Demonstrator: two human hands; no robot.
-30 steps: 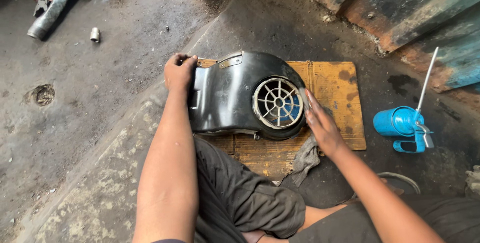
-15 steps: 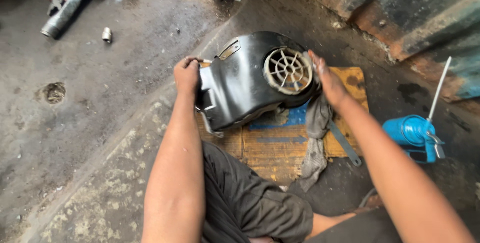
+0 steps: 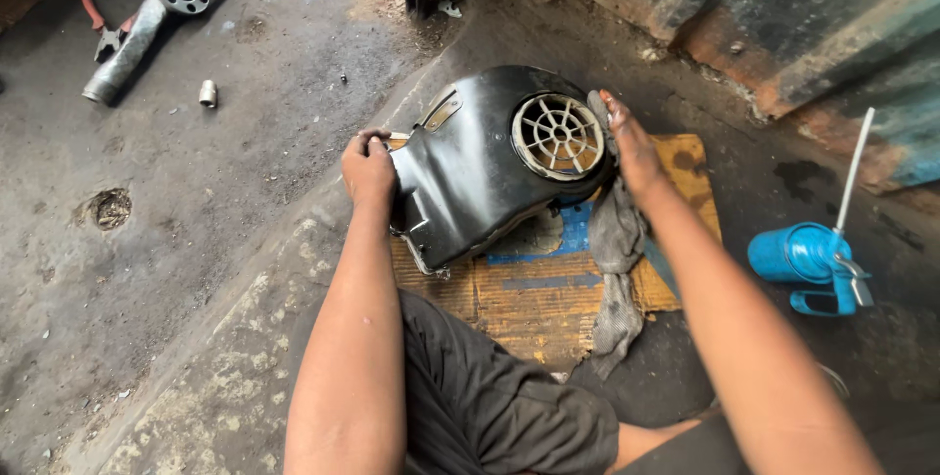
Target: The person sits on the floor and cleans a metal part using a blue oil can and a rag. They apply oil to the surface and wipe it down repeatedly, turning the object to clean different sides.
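The black cover [image 3: 480, 176] is tilted up off the cardboard [image 3: 534, 294], its round grille [image 3: 559, 136] facing up. The left hand [image 3: 368, 167] has a closed grip on the cover's left edge; the right hand [image 3: 630, 147] presses a grey rag [image 3: 614, 240] flat against its right side. A blue oil can [image 3: 805, 261] lies on the floor well right of the cover.

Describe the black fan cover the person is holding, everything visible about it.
The black fan cover is a glossy, curved shell, plastic by its look, with a round pale grille of spokes and rings and a small metal tab on top. It is tilted up off the cardboard sheet, lower edge near it. The left hand grips its left edge; the right hand presses a grey rag against its right side.
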